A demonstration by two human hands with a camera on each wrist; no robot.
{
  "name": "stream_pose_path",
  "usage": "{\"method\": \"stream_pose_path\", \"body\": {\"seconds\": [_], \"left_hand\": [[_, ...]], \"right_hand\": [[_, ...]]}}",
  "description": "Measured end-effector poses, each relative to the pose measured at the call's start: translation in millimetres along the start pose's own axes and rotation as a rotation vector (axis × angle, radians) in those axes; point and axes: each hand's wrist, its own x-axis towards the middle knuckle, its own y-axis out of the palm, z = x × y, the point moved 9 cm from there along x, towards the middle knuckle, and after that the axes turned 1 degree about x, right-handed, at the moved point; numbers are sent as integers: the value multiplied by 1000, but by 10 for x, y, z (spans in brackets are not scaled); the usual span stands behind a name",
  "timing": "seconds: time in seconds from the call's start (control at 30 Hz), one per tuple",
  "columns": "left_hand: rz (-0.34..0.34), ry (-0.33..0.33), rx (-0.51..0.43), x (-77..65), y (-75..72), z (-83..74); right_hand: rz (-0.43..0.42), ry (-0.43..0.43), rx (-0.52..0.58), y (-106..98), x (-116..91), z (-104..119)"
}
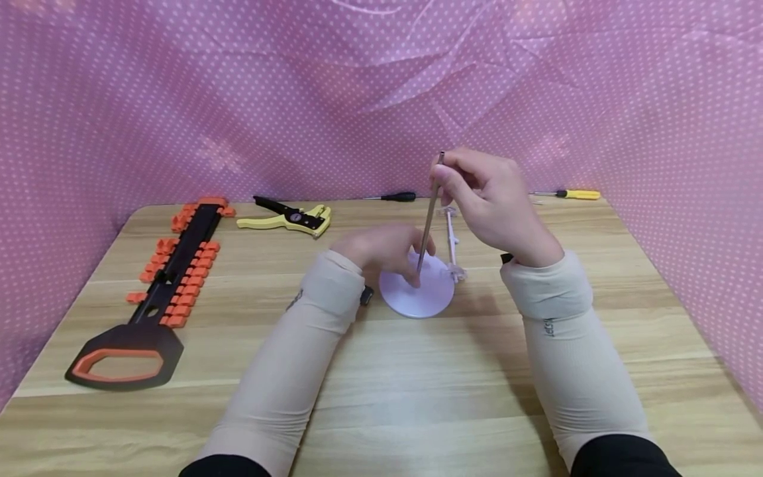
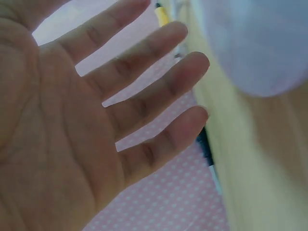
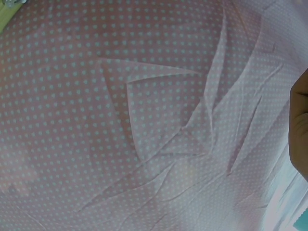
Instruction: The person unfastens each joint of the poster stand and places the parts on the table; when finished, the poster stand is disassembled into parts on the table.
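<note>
1. A metal rod (image 1: 428, 222) is held slantwise over a pale disc (image 1: 414, 301), its lower end seen near the disc's middle; whether contact is made there cannot be told.
2. The rod's upper end is gripped between the thumb and fingers of the right hand (image 1: 501, 199); only an edge of that hand is caught by its own wrist view.
3. The rod's lower end is flanked by the left hand (image 1: 381, 248). Its fingers are seen spread and extended in the left wrist view, but whether the rod is pinched by them cannot be told.
4. The disc is set flat on the worktop (image 1: 429, 397), between its middle and its back edge.
5. A white bar (image 1: 451, 238) with clear ends is laid just right of the disc.
6. Along the back edge, a wire stripper (image 1: 298, 218) is placed left of centre, a black screwdriver (image 1: 398, 197) near the middle, and a yellow screwdriver (image 1: 578, 195) at the back right corner.
7. The left edge is flanked by a black rack (image 1: 156, 291) with orange clips (image 1: 191, 281).
8. The worktop is backed by pink dotted cloth (image 1: 357, 86).
</note>
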Motion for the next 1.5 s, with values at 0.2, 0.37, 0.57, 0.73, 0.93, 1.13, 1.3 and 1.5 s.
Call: {"method": "stream_pose_path", "body": {"seconds": [0.2, 0.37, 0.57, 0.73, 0.93, 1.13, 1.3, 1.5], "left_hand": [[19, -26, -3, 70, 140, 58], [-12, -55, 30, 98, 195, 124], [21, -121, 50, 100, 251, 181], [59, -163, 114, 82, 283, 150], [48, -179, 190, 90, 288, 129], [45, -182, 261, 83, 269, 116], [51, -181, 304, 64, 261, 116], [44, -182, 301, 86, 271, 119]], "right_hand": [[1, -10, 0, 16, 0, 2], [2, -10, -14, 26, -7, -12], [2, -11, -9, 27, -11, -13], [1, -3, -2, 13, -18, -7], [3, -2, -7, 6, -21, 1], [7, -2, -12, 14, -10, 15], [13, -9, -21, 28, -2, 26], [-1, -47, -37, 17, 0, 66]]}}
